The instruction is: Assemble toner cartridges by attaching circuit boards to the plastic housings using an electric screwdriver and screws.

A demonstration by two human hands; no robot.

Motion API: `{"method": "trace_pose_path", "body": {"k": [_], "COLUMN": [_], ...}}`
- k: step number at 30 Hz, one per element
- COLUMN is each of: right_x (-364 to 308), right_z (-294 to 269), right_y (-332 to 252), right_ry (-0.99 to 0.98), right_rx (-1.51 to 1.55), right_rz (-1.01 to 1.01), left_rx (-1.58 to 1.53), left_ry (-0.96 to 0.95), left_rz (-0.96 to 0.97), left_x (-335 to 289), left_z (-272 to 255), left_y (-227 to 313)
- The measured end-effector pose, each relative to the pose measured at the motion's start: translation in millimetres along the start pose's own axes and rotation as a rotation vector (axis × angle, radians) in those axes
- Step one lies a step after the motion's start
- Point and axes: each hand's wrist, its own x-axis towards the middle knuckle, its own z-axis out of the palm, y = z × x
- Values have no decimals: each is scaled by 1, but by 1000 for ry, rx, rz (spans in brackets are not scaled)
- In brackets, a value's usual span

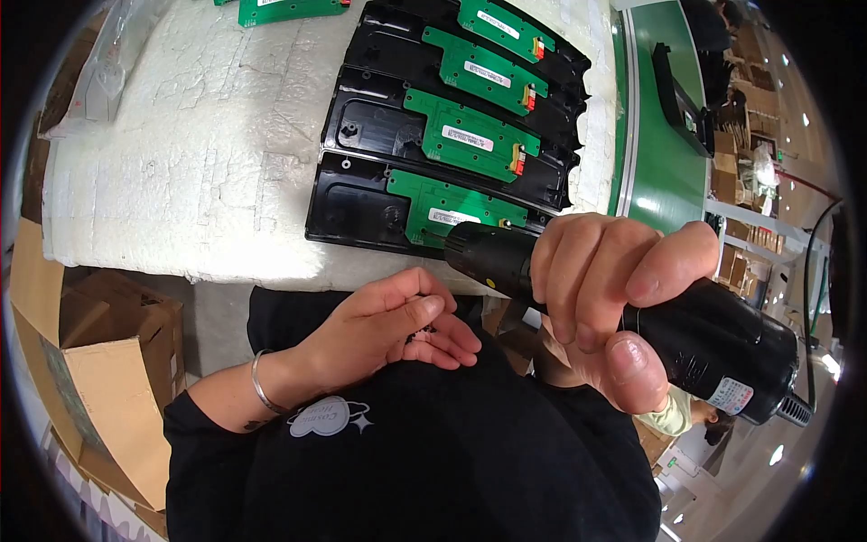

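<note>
My right hand [623, 298] is wrapped round a black electric screwdriver [722, 334], whose cord leaves its back end at the right. The front end of the screwdriver points left, over the nearest green circuit board [433, 206]; its bit cannot be made out. That board lies on the nearest black plastic panel [348, 203]. My left hand [388, 321], palm up and fingers curled, cups several tiny dark screws [421, 335] in front of my body, just off the table's near edge.
More black panels with green boards [465, 135] lie in a row behind the nearest one, on a white foam-covered table [199, 163]. Beyond stands a green surface [664, 172] with a black part [677, 99]. An open cardboard box [117, 379] is at the lower left; plastic wrap [113, 63] lies far left.
</note>
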Motion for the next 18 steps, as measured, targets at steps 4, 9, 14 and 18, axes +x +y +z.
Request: {"method": "trace_pose_path", "body": {"k": [4,9,14,18], "right_x": [6,12,15,16], "right_z": [2,3,8,11], "right_y": [-1,0,4,7], "right_ry": [-41,-89,-139,-129], "right_rx": [-26,-39,-70,-55], "right_rz": [38,47,70,60], "left_rx": [13,197,95,-48], "left_ry": [-23,34,92,94], "left_rz": [-13,38,111,131], "left_x": [-1,-2,-2,-5], "left_z": [-2,-5,-6,-12], "left_y": [3,8,6,3]}}
